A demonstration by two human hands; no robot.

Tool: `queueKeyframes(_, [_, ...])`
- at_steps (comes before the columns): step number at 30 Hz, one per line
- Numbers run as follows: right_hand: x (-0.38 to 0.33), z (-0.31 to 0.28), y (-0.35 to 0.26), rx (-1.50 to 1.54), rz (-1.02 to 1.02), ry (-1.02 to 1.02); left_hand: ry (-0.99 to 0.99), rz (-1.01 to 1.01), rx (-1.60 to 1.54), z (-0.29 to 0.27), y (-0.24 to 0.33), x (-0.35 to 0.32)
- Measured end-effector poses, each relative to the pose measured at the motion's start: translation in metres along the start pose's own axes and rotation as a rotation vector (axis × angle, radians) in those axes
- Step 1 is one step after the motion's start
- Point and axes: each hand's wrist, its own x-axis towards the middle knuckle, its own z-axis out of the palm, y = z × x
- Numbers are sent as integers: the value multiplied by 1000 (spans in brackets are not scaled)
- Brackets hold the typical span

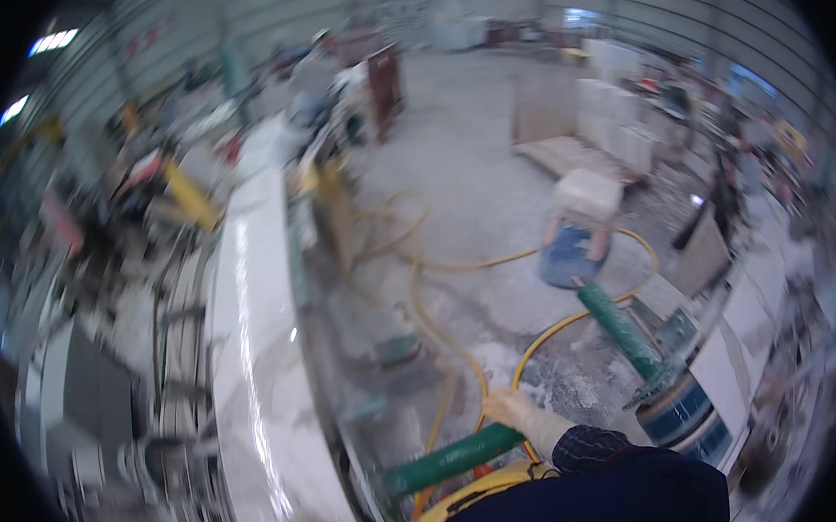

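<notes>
Green handle [452, 459]: round bar wrapped in a matte green sleeve, running from the lower middle of the head view up to the right hand [523, 415], which meets its right end.
Right hand: in a pale, dusty work glove, fingers curled at the end of the green handle; the blur hides whether they close fully round it, so the grip cannot be told. A dark blue sleeve [604, 479] with a checked cuff runs from it to the lower edge.
Left hand: only a pale blurred patch at the bottom edge, left of the handle; too smeared to tell whether it is a hand.
Second green handle [623, 330]: same green tube, up and to the right of the hand, slanting down to a round blue and white machine base [681, 417] just right of the hand.
Yellow hose [440, 307]: smooth, thin, looping over the grey, wet concrete floor [490, 180] beyond the hand and passing close beside it.
White slab [252, 367]: long, glossy, stone-like, on the table well left of the hand, its near end cut off by the frame.
Blue bucket [571, 252]: beyond the hand, with a white block [586, 193] above it.
Background: blurred throughout; the clutter at far left and right cannot be made out.
</notes>
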Motion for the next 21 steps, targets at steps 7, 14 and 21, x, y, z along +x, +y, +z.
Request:
queueKeyframes(7, [-35, 7, -8, 799, 443, 138, -283, 51, 53, 80, 18, -47])
queueKeyframes(14, [-33, 13, -6, 719, 408, 135, -342, 54, 83, 90, 21, -49])
queueKeyframes(21, [-35, 10, -6, 712, 413, 120, -335, 52, 101, 86, 19, -46])
